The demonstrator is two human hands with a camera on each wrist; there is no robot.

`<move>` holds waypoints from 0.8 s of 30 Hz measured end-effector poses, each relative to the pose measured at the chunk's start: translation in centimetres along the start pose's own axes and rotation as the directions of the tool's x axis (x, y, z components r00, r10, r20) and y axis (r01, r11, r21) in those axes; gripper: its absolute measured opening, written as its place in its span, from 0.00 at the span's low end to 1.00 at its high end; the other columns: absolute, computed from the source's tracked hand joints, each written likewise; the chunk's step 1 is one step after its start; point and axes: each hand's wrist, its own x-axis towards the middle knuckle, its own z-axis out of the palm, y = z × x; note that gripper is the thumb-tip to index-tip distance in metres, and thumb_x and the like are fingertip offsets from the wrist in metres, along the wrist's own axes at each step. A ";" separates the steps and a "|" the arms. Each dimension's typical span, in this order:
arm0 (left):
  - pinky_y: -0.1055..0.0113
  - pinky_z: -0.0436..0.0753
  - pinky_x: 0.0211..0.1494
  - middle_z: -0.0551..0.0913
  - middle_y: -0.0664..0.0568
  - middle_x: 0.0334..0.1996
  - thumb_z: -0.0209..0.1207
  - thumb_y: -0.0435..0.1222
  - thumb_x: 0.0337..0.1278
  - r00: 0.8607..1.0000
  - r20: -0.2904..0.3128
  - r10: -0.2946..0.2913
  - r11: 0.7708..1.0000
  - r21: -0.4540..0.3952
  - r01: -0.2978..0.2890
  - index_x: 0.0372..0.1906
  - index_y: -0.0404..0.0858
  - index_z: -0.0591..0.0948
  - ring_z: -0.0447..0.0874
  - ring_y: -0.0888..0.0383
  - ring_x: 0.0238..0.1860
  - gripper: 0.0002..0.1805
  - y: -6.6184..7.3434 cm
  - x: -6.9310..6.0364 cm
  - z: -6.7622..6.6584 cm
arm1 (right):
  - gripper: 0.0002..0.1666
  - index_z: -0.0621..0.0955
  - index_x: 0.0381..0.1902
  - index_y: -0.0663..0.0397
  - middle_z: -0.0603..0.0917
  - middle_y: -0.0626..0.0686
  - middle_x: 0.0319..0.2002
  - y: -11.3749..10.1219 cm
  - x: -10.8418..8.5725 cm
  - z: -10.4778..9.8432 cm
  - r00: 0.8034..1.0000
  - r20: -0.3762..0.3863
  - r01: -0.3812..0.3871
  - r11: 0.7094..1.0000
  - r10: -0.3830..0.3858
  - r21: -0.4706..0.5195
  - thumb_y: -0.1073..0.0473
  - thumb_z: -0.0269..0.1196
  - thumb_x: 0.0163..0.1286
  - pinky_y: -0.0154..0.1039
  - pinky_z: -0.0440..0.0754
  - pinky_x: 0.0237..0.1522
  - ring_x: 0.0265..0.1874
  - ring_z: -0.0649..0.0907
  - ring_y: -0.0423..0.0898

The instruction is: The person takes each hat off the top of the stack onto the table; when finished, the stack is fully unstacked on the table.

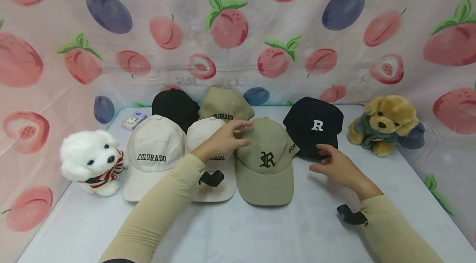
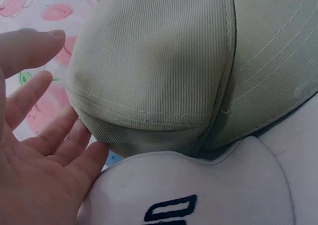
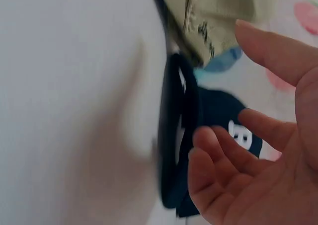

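Observation:
My left hand (image 1: 227, 139) hovers between the white Colorado cap (image 1: 202, 135) and the olive-khaki cap with an ornate R (image 1: 265, 141). In the left wrist view its fingers (image 2: 42, 130) are spread beside the khaki crown (image 2: 149, 61), holding nothing; whether the fingertips touch it I cannot tell. My right hand (image 1: 343, 170), loosely bent and without anything in it, is in front of the dark navy cap (image 1: 312, 118) marked with a white R. The right wrist view shows that navy cap (image 3: 211, 108) just beyond the fingertips.
Another white Colorado cap (image 1: 156, 143) stands at left, with a black cap (image 1: 174, 106) and a tan Colorado cap (image 1: 224, 99) behind. A white plush dog (image 1: 89, 159) and a brown plush dog (image 1: 388, 118) flank the caps. A small purple box (image 1: 134, 120) lies at the back left.

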 end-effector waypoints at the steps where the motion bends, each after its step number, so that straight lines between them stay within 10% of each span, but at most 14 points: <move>1: 0.55 0.66 0.71 0.68 0.43 0.70 0.63 0.32 0.65 1.000 -0.001 -0.001 1.000 -0.007 0.001 0.71 0.34 0.70 0.61 0.45 0.72 0.30 0.1 0.0 0.1 | 0.49 0.61 0.72 0.71 0.69 0.72 0.64 0.4 0.1 -0.2 1.000 -0.012 -0.011 1.000 0.011 -0.007 0.49 0.71 0.66 0.59 0.75 0.53 0.56 0.74 0.65; 24: 0.57 0.64 0.72 0.68 0.45 0.70 0.64 0.33 0.64 1.000 -0.010 -0.007 1.000 0.010 0.007 0.70 0.36 0.72 0.60 0.45 0.73 0.29 0.6 0.3 0.9 | 0.62 0.48 0.76 0.74 0.56 0.79 0.70 3.8 3.2 -1.7 0.984 -0.023 -0.176 0.984 0.175 -0.028 0.39 0.67 0.67 0.67 0.59 0.65 0.68 0.60 0.74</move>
